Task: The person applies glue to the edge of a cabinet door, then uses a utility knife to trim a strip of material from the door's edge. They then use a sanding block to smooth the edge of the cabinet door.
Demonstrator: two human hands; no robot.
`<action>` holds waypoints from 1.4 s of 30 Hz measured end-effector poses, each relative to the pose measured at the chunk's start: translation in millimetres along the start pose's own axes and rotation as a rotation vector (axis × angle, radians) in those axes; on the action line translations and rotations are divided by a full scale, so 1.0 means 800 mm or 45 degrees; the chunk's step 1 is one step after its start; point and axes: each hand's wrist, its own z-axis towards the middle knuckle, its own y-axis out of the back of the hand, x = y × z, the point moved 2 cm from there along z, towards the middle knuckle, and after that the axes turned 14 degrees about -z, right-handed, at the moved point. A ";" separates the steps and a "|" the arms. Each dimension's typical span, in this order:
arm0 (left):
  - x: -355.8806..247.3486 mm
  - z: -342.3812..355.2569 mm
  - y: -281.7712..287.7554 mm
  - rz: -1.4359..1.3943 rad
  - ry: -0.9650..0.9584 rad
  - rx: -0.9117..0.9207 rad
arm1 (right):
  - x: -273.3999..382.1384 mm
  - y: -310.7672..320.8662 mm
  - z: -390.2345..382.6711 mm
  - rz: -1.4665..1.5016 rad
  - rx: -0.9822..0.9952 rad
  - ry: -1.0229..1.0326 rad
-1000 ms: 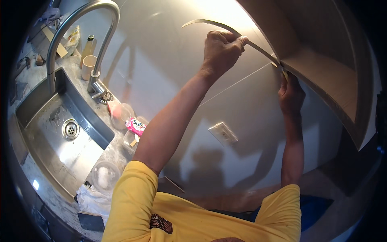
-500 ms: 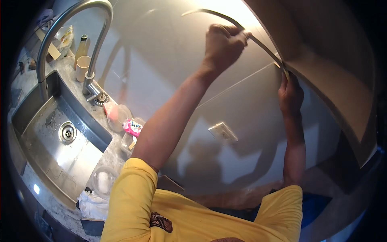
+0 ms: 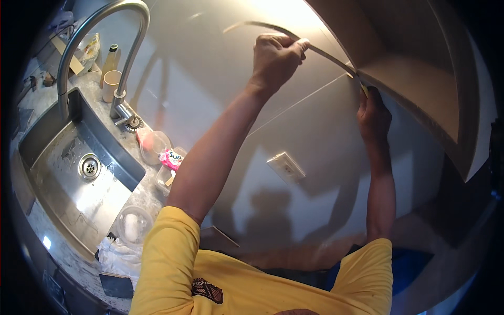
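My left hand point(image 3: 278, 63), raised at the top centre, pinches a long, thin, bowed strip point(image 3: 331, 59) whose free tip curves away to the upper left. The strip runs to the lower edge of a light wooden wall cabinet point(image 3: 412, 105) at the upper right. My right hand point(image 3: 374, 118) is closed just under that corner on a thin yellow object point(image 3: 364, 90); whether it is a tool or part of the strip I cannot tell.
On the left, a steel sink point(image 3: 63, 189) with an arched tap point(image 3: 115, 8) sits in a stone counter holding a bottle point(image 3: 110, 65), cup point(image 3: 110, 86), plastic containers point(image 3: 131, 220), a pink packet point(image 3: 170, 159) and white cloth. A socket plate point(image 3: 285, 167) is on the tiled wall.
My left hand has shifted slightly left with the strip, whose free end bobbed up and back down. My right hand stays at the cabinet edge, a little further left in view.
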 end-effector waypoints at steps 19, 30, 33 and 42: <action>-0.007 0.018 0.007 0.135 -0.018 -0.060 | 0.009 -0.003 0.015 0.040 -0.022 0.026; -0.001 0.020 0.005 0.080 0.006 -0.041 | 0.001 0.022 0.010 0.005 -0.026 0.036; -0.001 0.023 0.010 0.092 0.001 -0.044 | 0.008 0.011 0.011 -0.023 -0.021 0.039; -0.003 0.023 0.012 0.115 -0.079 -0.044 | 0.011 -0.015 -0.002 0.007 0.068 -0.070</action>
